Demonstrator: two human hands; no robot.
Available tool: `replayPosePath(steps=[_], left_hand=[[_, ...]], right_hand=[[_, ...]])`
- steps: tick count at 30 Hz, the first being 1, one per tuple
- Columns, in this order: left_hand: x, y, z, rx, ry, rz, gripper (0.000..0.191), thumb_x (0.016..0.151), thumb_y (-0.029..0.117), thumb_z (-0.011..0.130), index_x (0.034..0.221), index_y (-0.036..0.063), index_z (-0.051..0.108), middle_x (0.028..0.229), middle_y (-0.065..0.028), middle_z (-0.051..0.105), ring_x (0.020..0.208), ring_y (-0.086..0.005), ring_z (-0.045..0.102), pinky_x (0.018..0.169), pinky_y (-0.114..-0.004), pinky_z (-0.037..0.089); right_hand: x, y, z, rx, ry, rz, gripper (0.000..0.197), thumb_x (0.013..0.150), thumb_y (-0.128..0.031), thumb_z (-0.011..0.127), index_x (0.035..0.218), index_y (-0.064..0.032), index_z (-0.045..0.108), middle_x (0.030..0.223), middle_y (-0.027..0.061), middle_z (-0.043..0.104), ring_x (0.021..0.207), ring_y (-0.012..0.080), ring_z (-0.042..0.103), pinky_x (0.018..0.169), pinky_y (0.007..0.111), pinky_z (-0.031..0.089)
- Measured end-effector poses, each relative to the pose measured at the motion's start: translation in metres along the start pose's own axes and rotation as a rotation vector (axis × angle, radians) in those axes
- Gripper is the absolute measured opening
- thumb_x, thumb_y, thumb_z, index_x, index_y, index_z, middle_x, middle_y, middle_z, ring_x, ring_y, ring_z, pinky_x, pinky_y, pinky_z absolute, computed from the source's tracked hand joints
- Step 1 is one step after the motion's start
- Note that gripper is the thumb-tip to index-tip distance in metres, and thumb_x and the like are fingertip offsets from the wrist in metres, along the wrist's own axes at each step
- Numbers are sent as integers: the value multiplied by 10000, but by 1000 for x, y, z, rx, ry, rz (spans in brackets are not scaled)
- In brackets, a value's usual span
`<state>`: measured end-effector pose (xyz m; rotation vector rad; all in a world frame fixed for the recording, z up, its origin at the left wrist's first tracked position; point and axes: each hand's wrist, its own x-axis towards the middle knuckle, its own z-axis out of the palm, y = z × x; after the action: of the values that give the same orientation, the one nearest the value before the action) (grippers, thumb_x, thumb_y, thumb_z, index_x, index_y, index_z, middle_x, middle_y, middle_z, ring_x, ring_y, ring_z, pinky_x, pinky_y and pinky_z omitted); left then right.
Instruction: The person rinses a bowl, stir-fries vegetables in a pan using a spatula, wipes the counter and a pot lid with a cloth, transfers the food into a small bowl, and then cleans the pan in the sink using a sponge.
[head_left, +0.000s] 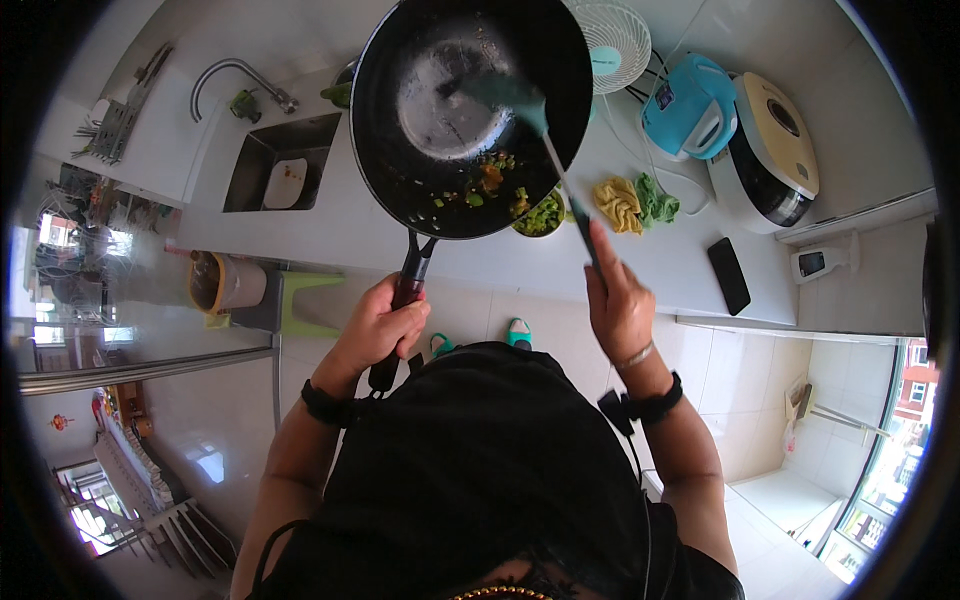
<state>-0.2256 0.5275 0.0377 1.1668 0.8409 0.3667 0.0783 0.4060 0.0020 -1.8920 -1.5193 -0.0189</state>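
My left hand (390, 322) grips the dark handle of a black wok (382, 165), which is held up over the counter and tipped so that its inside faces me. In my right hand (621, 307) is a spatula (555, 154) with a green-grey head, blurred, inside the wok. Bits of chopped green and orange food (484, 184) lie along the wok's near side, with oily residue on its shiny bottom. Partly hidden beneath the wok's near right rim, a bowl (541, 234) holds chopped green food (544, 216).
Left of the wok are a sink (247, 157) with a white board-like piece (286, 184) and a curved faucet (232, 64). To the right stand a fan (619, 45), blue kettle (679, 105), rice cooker (780, 150), cloths (622, 202) and phone (728, 276). A bin (240, 281) is lower left.
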Motion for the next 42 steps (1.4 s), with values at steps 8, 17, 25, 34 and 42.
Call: replayPosePath(steps=[8,17,25,34,42], left_hand=[[6,-4,-4,87,20,23,120,963,64,568,1003,33,459,663,-17,498,450,-85,453,463,-250,385],[9,-1,-18,192,12,35,126,943,74,607,983,30,496,710,0,518,469,-66,466,456,-234,387],[12,3,-19,257,35,3,139,937,90,618,994,22,511,727,2,523,493,-62,475,473,-239,402],[18,-20,-10,308,81,4,138,935,100,622,995,14,532,767,7,538,512,-47,471,476,-234,396],[26,-34,-6,307,118,83,157,928,81,631,1024,-2,539,764,4,542,536,-37,467,480,-231,403]], right_hand=[[-55,17,-19,-218,-194,-6,617,875,-117,690,1454,-264,533,621,41,553,478,252,572,460,392,486],[73,42,-97,298,-399,-282,601,867,1,697,1422,-194,576,1151,124,727,837,219,718,791,333,567],[106,70,-126,-133,-591,-412,590,847,-18,717,1400,-189,601,802,127,684,594,277,598,560,351,473],[80,70,-104,-223,-360,-346,602,856,-15,704,1400,-250,601,717,89,644,590,227,617,559,356,502],[10,39,-88,-392,-428,-109,604,868,-72,656,1427,-284,564,607,74,561,536,269,582,526,394,487]])
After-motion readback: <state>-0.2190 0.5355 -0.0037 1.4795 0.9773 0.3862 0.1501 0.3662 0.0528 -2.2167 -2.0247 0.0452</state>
